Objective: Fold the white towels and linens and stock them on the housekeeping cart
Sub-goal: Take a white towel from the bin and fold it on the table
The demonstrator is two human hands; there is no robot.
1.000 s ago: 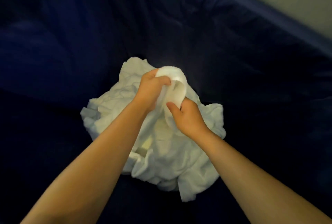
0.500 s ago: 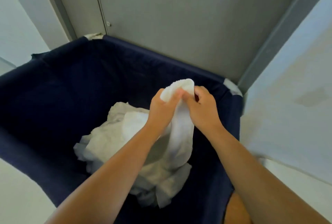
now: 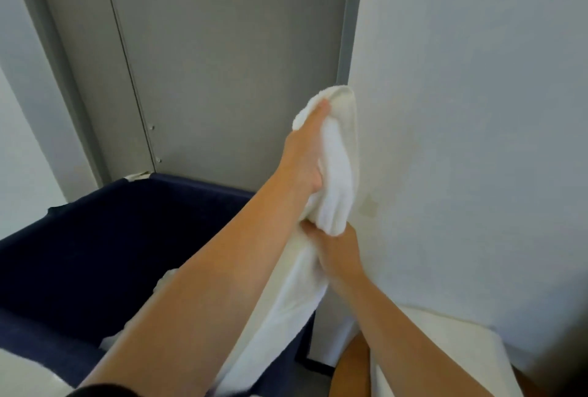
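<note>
No legible text (none anywhere)

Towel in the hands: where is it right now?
Head view, right of centre: the towel is held up over the navy bin, in front of the door frame and white wall, the left hand gripping its top, the right hand lower down.

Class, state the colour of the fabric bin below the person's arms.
The fabric bin is dark navy blue, best seen in the head view.

Left hand (image 3: 304, 154) raised — right hand (image 3: 337, 250) below, both gripping.
</note>
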